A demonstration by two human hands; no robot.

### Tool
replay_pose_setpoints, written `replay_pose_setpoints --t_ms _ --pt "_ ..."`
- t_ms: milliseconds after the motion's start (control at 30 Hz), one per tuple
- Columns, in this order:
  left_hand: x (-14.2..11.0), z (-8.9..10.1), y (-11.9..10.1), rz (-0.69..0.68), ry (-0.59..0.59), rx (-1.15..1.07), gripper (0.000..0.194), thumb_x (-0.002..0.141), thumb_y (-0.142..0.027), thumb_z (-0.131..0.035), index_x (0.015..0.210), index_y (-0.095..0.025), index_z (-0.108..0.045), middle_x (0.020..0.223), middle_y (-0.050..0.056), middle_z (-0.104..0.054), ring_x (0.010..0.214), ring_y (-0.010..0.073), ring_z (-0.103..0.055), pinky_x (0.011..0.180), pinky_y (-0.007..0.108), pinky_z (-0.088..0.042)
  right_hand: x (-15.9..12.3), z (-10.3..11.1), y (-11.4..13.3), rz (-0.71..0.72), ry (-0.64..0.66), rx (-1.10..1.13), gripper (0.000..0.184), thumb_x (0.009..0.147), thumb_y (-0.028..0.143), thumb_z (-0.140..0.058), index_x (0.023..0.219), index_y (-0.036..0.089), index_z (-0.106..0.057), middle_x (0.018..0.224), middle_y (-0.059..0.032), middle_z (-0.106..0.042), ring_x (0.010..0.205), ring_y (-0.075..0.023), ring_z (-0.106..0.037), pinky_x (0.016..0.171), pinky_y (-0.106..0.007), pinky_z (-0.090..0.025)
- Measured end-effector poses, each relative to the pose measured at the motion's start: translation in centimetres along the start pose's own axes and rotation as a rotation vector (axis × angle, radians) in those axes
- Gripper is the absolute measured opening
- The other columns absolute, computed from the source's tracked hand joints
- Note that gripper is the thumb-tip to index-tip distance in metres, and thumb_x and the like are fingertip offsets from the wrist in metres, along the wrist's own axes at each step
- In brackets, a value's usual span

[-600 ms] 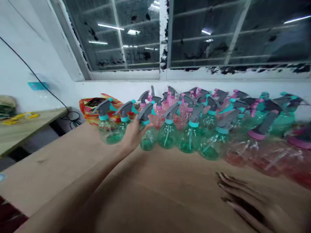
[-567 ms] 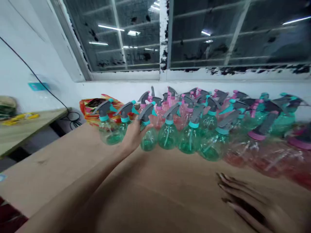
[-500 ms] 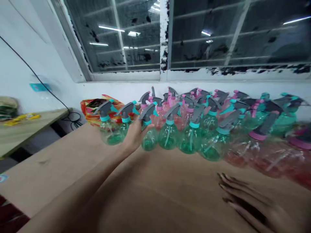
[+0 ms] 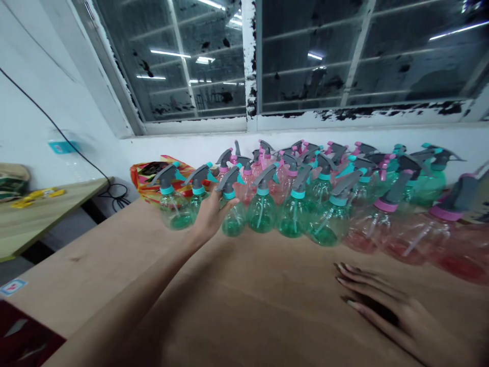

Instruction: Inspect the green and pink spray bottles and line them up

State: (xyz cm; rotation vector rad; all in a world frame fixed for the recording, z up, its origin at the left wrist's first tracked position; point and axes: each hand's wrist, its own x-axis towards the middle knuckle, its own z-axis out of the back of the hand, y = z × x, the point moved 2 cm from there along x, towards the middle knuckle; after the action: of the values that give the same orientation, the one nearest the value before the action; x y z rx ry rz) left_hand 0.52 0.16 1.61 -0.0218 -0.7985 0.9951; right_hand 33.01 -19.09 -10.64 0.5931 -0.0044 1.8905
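My left hand (image 4: 211, 216) is wrapped round the neck and upper side of a green spray bottle (image 4: 233, 222), with the thumb in front and the other fingers mostly hidden behind. The bottle stands upright on the wooden table (image 4: 244, 295), its grey and turquoise trigger head showing above my hand. Beside it are other green spray bottles, one (image 4: 262, 213) to its right and another (image 4: 175, 211) to its left. My right hand (image 4: 385, 306) lies low over the tabletop at the right, fingers stretched out and holding nothing. Pink spray bottles (image 4: 412, 239) stand beyond it.
Several more pink and green bottles crowd against the white wall under the window (image 4: 198, 66). A red and yellow plastic bag (image 4: 143, 188) sits behind the left bottles. At the far left, a side table (image 4: 46, 214) bears yellow items; a black cable (image 4: 42, 112) hangs down there.
The view has turned slightly to the right, so the right-hand bottles appear farther left. My left hand stays on the same spray bottle, and my right hand keeps its spread pose.
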Motion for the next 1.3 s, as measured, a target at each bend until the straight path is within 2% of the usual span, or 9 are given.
replay_pose_setpoints --t_ms 133,333,533,667,767,867,967,1067,1300 --pt "-0.5 0.7 -0.1 -0.016 -0.013 -0.009 0.036 0.087 -0.034 -0.052 0.119 -0.020 -0.043 0.109 0.010 -0.064 0.100 0.0245 -0.062 0.079 0.034 -0.049 -0.1 0.0 -0.1 -0.016 0.005 0.010 0.037 0.086 0.039 -0.049 0.120 0.029 -0.057 0.128 -0.0035 -0.056 0.116 -0.0257 -0.052 0.094 -0.045 -0.046" --pt "-0.4 0.5 0.5 -0.034 0.012 0.003 0.040 0.080 -0.025 -0.061 0.116 -0.018 -0.046 0.101 0.009 -0.067 0.092 0.0255 -0.065 0.078 0.037 -0.051 -0.2 -0.1 -0.2 -0.023 0.023 -0.001 0.037 0.086 0.040 -0.049 0.121 0.028 -0.057 0.128 -0.0035 -0.055 0.116 -0.0251 -0.052 0.095 -0.046 -0.045" --pt "-0.1 -0.1 1.3 -0.063 0.011 -0.004 0.041 0.082 -0.026 -0.058 0.120 -0.021 -0.044 0.106 0.008 -0.066 0.096 0.0243 -0.065 0.080 0.036 -0.052 -0.1 -0.3 -0.3 -0.024 0.027 0.008 0.037 0.086 0.039 -0.048 0.122 0.030 -0.056 0.130 -0.0027 -0.054 0.118 -0.0248 -0.050 0.096 -0.046 -0.044" --pt "-1.6 0.8 1.6 -0.027 -0.060 0.014 0.040 0.086 -0.031 -0.054 0.123 -0.022 -0.042 0.117 0.011 -0.060 0.107 0.0261 -0.059 0.086 0.040 -0.051 -0.2 -0.5 -0.4 -0.025 0.016 0.015 0.038 0.086 0.040 -0.049 0.121 0.030 -0.056 0.129 -0.0029 -0.055 0.116 -0.0252 -0.052 0.095 -0.045 -0.045" --pt "-3.5 1.9 1.1 0.015 -0.124 0.048 0.037 0.089 -0.030 -0.047 0.124 -0.018 -0.043 0.113 0.014 -0.057 0.103 0.0270 -0.060 0.081 0.044 -0.052 -0.3 -0.7 -0.5 -0.014 0.010 0.021 0.037 0.086 0.040 -0.048 0.121 0.029 -0.057 0.129 -0.0031 -0.055 0.116 -0.0248 -0.052 0.095 -0.045 -0.045" --pt "-4.8 2.1 -0.7 -0.027 -0.076 0.066 0.026 0.089 -0.028 -0.046 0.113 -0.020 -0.052 0.104 0.009 -0.057 0.099 0.0242 -0.060 0.080 0.041 -0.053 -0.5 -1.0 -0.8 -0.031 0.031 0.029 0.038 0.087 0.039 -0.048 0.123 0.031 -0.054 0.132 -0.0016 -0.052 0.120 -0.0240 -0.048 0.098 -0.045 -0.041" --pt "-4.9 0.9 -3.5 -0.127 0.042 0.081 0.021 0.087 -0.029 -0.051 0.107 -0.024 -0.058 0.112 0.006 -0.056 0.108 0.0229 -0.055 0.094 0.041 -0.046 -0.5 -1.1 -0.8 -0.050 0.040 0.053 0.039 0.086 0.039 -0.049 0.124 0.032 -0.054 0.132 -0.0006 -0.051 0.120 -0.0243 -0.048 0.099 -0.045 -0.041" --pt "-3.8 -1.3 -5.8 -0.173 0.111 0.103 0.031 0.087 -0.036 -0.052 0.116 -0.026 -0.054 0.126 0.008 -0.046 0.121 0.0259 -0.043 0.101 0.044 -0.038 -0.2 -0.8 -0.5 -0.054 0.031 0.059 0.039 0.085 0.039 -0.052 0.123 0.032 -0.055 0.131 -0.0006 -0.053 0.118 -0.0249 -0.050 0.097 -0.045 -0.043" --pt "-0.7 -5.0 -7.8 -0.117 0.167 0.209 0.043 0.084 -0.037 -0.054 0.123 -0.020 -0.049 0.133 0.017 -0.034 0.124 0.0375 -0.038 0.092 0.051 -0.044 0.4 0.0 0.3 -0.034 0.004 0.071 0.037 0.085 0.034 -0.052 0.121 0.031 -0.056 0.130 -0.0007 -0.053 0.120 -0.0242 -0.048 0.098 -0.044 -0.043"
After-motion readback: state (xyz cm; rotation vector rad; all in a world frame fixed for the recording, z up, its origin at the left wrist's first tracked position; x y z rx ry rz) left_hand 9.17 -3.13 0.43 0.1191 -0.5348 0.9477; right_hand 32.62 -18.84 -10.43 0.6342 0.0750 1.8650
